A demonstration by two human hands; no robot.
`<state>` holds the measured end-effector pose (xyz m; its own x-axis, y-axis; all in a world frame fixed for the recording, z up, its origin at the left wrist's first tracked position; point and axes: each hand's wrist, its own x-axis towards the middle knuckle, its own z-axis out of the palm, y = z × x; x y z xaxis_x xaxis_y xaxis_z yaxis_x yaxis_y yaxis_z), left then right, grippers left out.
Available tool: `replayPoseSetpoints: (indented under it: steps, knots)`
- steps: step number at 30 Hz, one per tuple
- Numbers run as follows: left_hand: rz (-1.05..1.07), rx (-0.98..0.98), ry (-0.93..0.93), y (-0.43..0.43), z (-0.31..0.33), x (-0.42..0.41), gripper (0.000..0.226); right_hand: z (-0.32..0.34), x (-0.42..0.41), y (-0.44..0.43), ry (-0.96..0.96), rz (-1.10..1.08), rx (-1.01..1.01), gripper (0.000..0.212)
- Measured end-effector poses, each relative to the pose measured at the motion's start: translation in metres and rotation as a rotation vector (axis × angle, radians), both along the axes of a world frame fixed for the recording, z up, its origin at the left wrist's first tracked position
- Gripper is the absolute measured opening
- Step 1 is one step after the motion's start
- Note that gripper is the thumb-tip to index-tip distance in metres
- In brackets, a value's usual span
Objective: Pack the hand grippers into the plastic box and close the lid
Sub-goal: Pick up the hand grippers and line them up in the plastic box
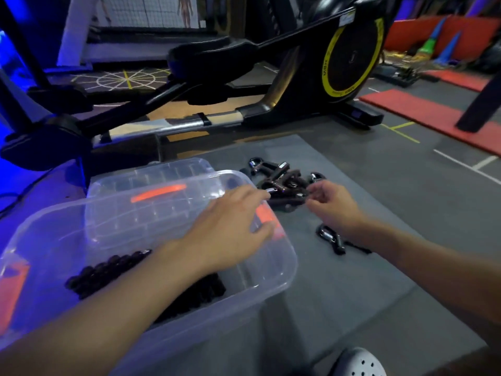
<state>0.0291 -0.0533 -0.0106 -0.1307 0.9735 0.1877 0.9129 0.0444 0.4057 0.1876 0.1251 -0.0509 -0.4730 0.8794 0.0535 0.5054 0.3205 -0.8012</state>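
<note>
Reaching the left hand (230,226) across the right rim of the box (282,283), flat and spread, gripping nothing. Bringing the right hand (332,204) to the near side of the pile of grippers (282,183), fingers curled at a chrome end; not showing clearly whether pinching it or only touching. Lying toward the far edge of the mat (393,253), that pile, just beyond the box's far right corner. Resting apart, nearer the mat's middle and partly hidden by the right wrist, one more gripper (329,238). Sitting inside the box, partly covered by the left forearm, several black grippers (108,270). Leaning at the box's far end, the clear lid (151,213) with an orange handle. Standing along the mat's far edge, crowding the space behind box and pile, an elliptical trainer (298,85); showing on its yellow ring (329,77) letters reading roughly "MBH", with smaller print too blurred to read. Lying farther right on the floor, red pads (423,115). Poking in at the bottom, a white perforated shoe (357,362).
</note>
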Motion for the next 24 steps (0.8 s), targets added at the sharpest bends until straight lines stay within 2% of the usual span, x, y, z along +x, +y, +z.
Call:
replayPoseSetpoints:
  steps: [6,9,15,18,20,24]
  knots:
    - [-0.071,-0.088,0.141,0.012,-0.013,0.025,0.085,-0.056,0.067,0.041,-0.325,-0.082,-0.162,0.041]
    - [-0.086,-0.125,0.186,0.010,-0.020,0.023,0.082,-0.082,0.081,0.051,-0.366,-0.143,-0.186,0.052]
    - [-0.074,-0.146,0.182,0.011,-0.024,0.021,0.081,-0.134,0.090,0.065,-0.440,-0.223,-0.186,0.087]
    - [-0.059,-0.165,0.168,0.010,-0.026,0.021,0.081,-0.140,0.087,0.067,-0.572,-0.241,-0.104,0.088]
    - [-0.055,-0.168,0.159,0.010,-0.026,0.021,0.082,-0.142,0.085,0.068,-0.657,-0.223,-0.035,0.080]
    - [-0.061,-0.160,0.154,0.010,-0.026,0.020,0.084,-0.147,0.083,0.060,-0.697,-0.184,-0.006,0.073]
